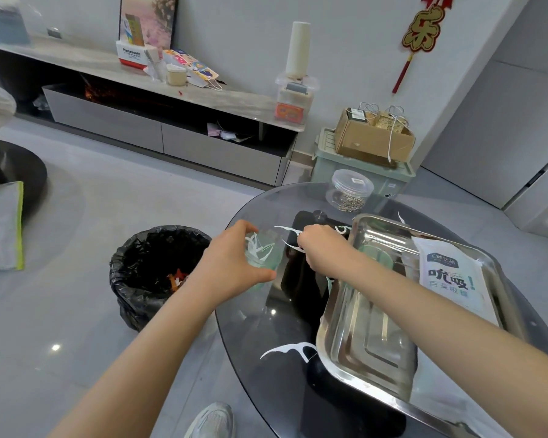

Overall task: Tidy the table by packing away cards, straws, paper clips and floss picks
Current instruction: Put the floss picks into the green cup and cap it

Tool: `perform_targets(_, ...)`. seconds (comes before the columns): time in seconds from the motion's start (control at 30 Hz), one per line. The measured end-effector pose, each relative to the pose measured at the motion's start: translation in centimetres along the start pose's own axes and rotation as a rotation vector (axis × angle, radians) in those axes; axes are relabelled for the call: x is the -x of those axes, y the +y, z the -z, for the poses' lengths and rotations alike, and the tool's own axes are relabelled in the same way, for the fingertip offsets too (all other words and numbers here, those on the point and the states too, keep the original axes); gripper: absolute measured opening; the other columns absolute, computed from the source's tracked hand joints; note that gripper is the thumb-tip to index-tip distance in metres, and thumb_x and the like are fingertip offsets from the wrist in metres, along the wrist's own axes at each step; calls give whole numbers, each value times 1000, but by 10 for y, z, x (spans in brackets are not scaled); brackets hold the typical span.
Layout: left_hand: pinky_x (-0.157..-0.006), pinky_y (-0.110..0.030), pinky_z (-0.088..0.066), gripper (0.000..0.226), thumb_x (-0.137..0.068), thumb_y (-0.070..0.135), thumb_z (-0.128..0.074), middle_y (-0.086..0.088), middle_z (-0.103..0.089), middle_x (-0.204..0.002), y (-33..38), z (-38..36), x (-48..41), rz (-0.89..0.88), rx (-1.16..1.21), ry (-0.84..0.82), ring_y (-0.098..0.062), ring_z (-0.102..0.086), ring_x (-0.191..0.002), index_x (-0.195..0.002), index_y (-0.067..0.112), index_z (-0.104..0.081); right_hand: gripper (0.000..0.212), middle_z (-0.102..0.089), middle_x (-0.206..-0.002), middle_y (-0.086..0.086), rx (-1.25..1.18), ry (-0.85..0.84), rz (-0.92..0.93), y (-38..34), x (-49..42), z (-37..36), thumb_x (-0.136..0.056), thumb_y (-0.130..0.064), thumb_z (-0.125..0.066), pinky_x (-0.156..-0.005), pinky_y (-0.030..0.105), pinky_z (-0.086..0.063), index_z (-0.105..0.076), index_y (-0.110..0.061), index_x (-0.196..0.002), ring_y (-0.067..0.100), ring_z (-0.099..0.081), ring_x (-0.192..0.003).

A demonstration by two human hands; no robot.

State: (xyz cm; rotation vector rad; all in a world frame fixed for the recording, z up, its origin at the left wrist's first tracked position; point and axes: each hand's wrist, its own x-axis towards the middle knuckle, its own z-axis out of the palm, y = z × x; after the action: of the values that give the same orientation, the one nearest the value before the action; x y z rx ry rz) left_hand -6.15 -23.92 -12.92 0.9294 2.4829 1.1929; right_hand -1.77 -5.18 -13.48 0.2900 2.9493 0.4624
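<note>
A steel tray (361, 327) sits on the round glass table (260, 320). Just left of the tray's far corner, the right hand (321, 248) is curled and pinches white floss picks (287, 230), whose thin ends stick out to its left. Further left of the tray, at the table's edge, the left hand (231, 267) wraps thumb and fingers round a small green-tinted box (261, 256) with more picks standing in it. One loose floss pick (288, 349) lies on the glass, touching the tray's near left rim, and another (342, 229) lies at the tray's far corner beside the right hand. Beyond the tray stands a clear jar (350, 191) with paper clips (351, 203) at its bottom. A white printed packet (450, 279) lies inside the tray along its right side. Left of the tray, on the floor, stands a bin (152, 267) lined with a black bag.
</note>
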Motion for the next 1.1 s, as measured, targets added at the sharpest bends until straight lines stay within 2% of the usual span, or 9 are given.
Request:
perform_targets(0.07,-79,-18,-34,68,-68,27,-82,6,-54,-112,0,-3,-2,-4,-6,-12,-10,-48,-96,-125,18,-46,21,-57,-104,17,15,44,28,2,-2,-7,-84,6,-46,-68,34,-37,-58,0,-100,35,-58,-98)
perform_targets(0.27,-86,-23,-40,68,-69,26,-81,4,-55,-118,3,-9,-4,-49,-13,-48,-14,-51,-104,-127,20,-45,28,-58,-106,18,-157,82,-23,9,-5,-10,-79,7,-46,-67,32,-33,-48,-3,-105,35,-56,-95)
perform_targets(0.43,-91,-28,-42,70,-70,29,-81,2,-56,-120,3,-10,-2,-42,-23,-67,-16,-51,-108,-128,21,-43,30,-58,-104,17,-219,71,-21,9,-1,-13,-78,7,-45,-73,38,-45,-50,-3,-105,35,-56,-96)
perform_targets(0.53,-91,-28,-42,70,-70,30,-80,2,-55,-120,5,-10,-1,-47,-31,-75,-16,-51,-107,-128,22,-43,25,-61,-103,13,-261,115,-43,11,4,-6,-81,0,-47,-75,37,-47,-54,-6,-104,33,-57,-96)
perform_targets(0.63,-91,-29,-43,70,-70,31,-80,2,-55,-120,4,-11,1,-48,-37,-80,-17,-50,-109,-128,22,-42,19,-65,-86,3,-548,262,-103,13,15,15,-78,-4,-56,-79,36,-50,-61,-8,-96,23,-62,-85)
perform_targets(0.73,-90,-29,-42,70,-71,31,-80,1,-55,-122,4,-12,0,-45,-38,-79,-17,-50,-110,-129,21,-42,14,-65,-76,1,-971,400,-180,11,29,44,-75,0,-63,-73,27,-53,-64,-11,-85,15,-61,-71)
perform_targets(0.87,-90,-28,-43,70,-71,35,-80,5,-55,-113,6,-11,3,-30,-40,-80,-18,-51,-110,-128,22,-42,14,-69,-75,12,-1374,280,-181,-5,42,58,-77,6,-64,-66,29,-58,-62,-6,-84,20,-67,-68)
perform_targets(1.0,-86,-28,-43,68,-70,38,-80,9,-50,-102,9,-10,6,-43,-38,-52,-15,-52,-105,-126,23,-43,10,-74,-77,8,-1323,186,-127,-19,47,54,-80,-5,-69,-70,27,-56,-63,-10,-86,16,-70,-72)
perform_targets(1.1,-86,-26,-42,71,-70,39,-80,8,-51,-104,9,-7,7,-24,-21,-19,-15,-52,-103,-128,22,-43,5,-74,-72,0,-1271,331,-216,-14,43,54,-84,-15,-66,-63,22,-53,-67,-12,-81,13,-68,-67)
